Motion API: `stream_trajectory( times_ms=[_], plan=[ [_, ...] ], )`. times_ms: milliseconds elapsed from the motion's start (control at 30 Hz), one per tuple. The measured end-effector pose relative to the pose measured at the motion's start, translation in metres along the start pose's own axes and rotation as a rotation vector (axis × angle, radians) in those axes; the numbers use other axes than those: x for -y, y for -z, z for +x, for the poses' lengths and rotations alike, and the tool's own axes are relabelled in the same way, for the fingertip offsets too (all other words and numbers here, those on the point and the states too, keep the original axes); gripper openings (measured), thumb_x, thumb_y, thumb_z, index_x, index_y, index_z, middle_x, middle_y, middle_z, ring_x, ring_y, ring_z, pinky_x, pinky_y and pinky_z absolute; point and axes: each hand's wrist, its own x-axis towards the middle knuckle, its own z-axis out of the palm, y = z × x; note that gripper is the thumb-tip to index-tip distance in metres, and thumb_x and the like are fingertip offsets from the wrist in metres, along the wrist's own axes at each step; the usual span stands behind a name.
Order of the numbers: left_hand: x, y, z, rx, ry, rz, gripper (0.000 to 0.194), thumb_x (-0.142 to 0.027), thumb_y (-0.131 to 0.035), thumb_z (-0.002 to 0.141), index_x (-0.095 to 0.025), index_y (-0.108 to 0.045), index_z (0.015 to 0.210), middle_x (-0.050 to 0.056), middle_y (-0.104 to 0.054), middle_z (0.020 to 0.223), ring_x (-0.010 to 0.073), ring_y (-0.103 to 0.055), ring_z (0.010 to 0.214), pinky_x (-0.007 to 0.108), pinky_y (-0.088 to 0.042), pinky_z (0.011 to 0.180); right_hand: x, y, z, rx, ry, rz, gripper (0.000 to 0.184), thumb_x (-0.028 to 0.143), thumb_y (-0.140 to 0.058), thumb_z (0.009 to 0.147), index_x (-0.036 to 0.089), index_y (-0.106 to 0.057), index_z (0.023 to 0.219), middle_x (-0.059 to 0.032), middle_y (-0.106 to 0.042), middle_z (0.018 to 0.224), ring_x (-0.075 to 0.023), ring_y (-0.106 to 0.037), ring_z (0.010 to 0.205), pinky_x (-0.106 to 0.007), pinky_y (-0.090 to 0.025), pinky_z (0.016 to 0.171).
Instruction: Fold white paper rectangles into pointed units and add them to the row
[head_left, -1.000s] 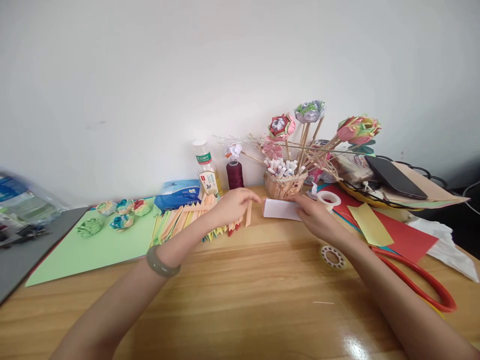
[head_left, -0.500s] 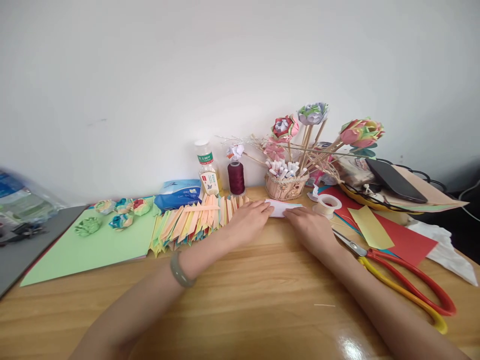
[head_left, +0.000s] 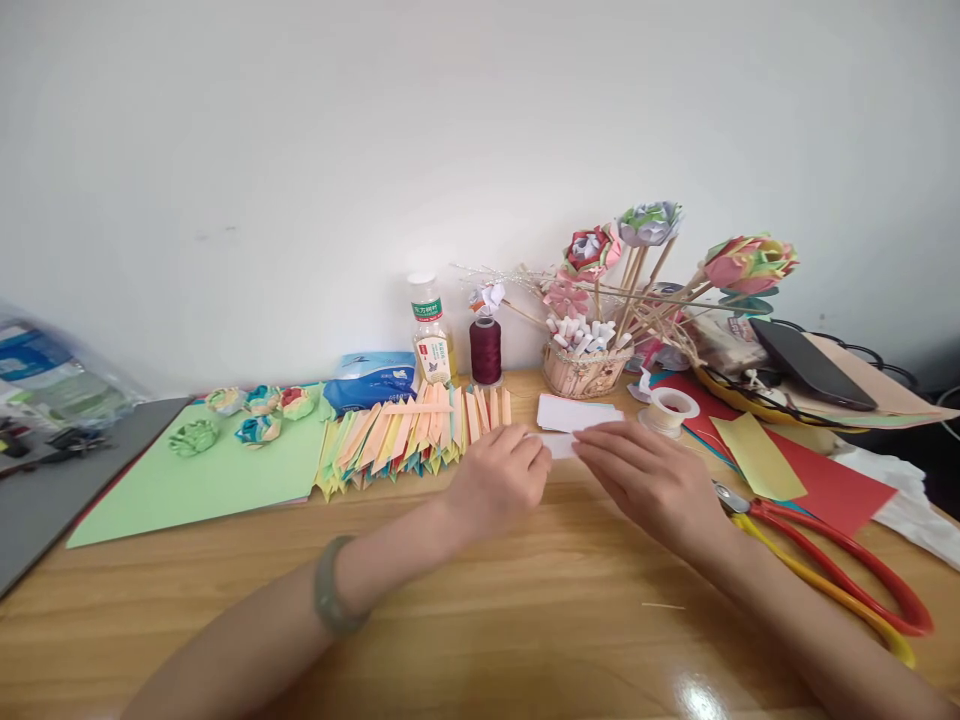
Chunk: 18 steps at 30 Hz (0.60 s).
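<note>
My left hand (head_left: 501,482) and my right hand (head_left: 651,478) meet over a small white paper slip (head_left: 558,444) on the wooden table (head_left: 480,620). Both hands pinch the slip with curled fingers, each from its own side. Just beyond the slip lies a stack of white paper pieces (head_left: 576,412). A green bangle (head_left: 327,600) sits on my left wrist. Left of my hands runs a row of folded orange, yellow and green paper strips (head_left: 412,432).
Red and yellow scissors (head_left: 832,560) lie at the right by red paper (head_left: 825,480) and a tape roll (head_left: 670,408). A basket (head_left: 585,372) of paper flowers on sticks, a maroon thread spool (head_left: 486,350), a small bottle (head_left: 431,330) and a blue pack (head_left: 371,378) stand at the wall. Green paper (head_left: 202,485) holds folded flowers.
Both hands have drawn back toward me from the white stack, bringing one white slip with them. The view has shifted slightly, so the objects sit a little further right.
</note>
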Motion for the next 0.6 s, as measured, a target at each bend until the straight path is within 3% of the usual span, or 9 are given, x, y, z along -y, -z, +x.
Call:
stream_trajectory(
  times_ms=[167,267,367,467,600],
  plan=[
    [-0.024,0.041,-0.064,-0.145,-0.1,-0.019,0.022,-0.003,-0.04,0.086,-0.005,-0.062,0.084,0.01,-0.064,0.073,0.0206,-0.06,0.072,0.03,-0.049,0.062,0.041,0.015,-0.009,0.069,0.221,0.222,0.03,0.013,-0.034,0.095,0.013,-0.063,0.1,-0.0092,-0.07,0.096,-0.0185,-0.062,0.091,-0.032,-0.052,0.073],
    [-0.034,0.047,-0.091,-0.036,-0.031,-0.143,0.026,-0.002,-0.037,0.085,-0.009,-0.061,0.079,0.006,-0.061,0.067,0.017,-0.058,0.062,0.026,-0.048,0.057,0.057,0.008,-0.014,0.182,0.223,0.354,0.028,0.012,-0.035,0.094,0.016,-0.062,0.099,-0.0073,-0.069,0.092,-0.0178,-0.061,0.087,-0.032,-0.051,0.072],
    [-0.036,0.044,-0.104,0.022,0.104,-0.296,0.026,-0.005,-0.039,0.085,-0.014,-0.057,0.07,0.003,-0.058,0.062,0.015,-0.054,0.056,0.024,-0.045,0.051,0.065,0.003,-0.015,0.283,0.151,0.444,0.026,0.012,-0.038,0.093,0.019,-0.063,0.093,-0.0054,-0.067,0.089,-0.0164,-0.06,0.082,-0.029,-0.049,0.068],
    [-0.033,0.041,-0.107,0.031,0.256,-0.491,0.023,-0.009,-0.04,0.087,-0.015,-0.057,0.073,0.003,-0.059,0.066,0.0149,-0.055,0.06,0.023,-0.045,0.055,0.068,0.003,-0.01,0.368,0.025,0.504,0.024,0.015,-0.04,0.092,0.02,-0.062,0.084,-0.0044,-0.064,0.085,-0.0149,-0.058,0.075,-0.027,-0.047,0.063],
    [-0.028,0.04,-0.106,0.063,0.479,-0.669,0.02,-0.014,-0.041,0.088,-0.017,-0.058,0.076,0.002,-0.061,0.068,0.0141,-0.057,0.061,0.022,-0.045,0.057,0.068,-0.002,-0.01,0.423,-0.168,0.557,0.02,0.021,-0.043,0.092,0.023,-0.062,0.096,-0.0031,-0.063,0.082,-0.015,-0.059,0.074,-0.026,-0.047,0.063]
  ],
)
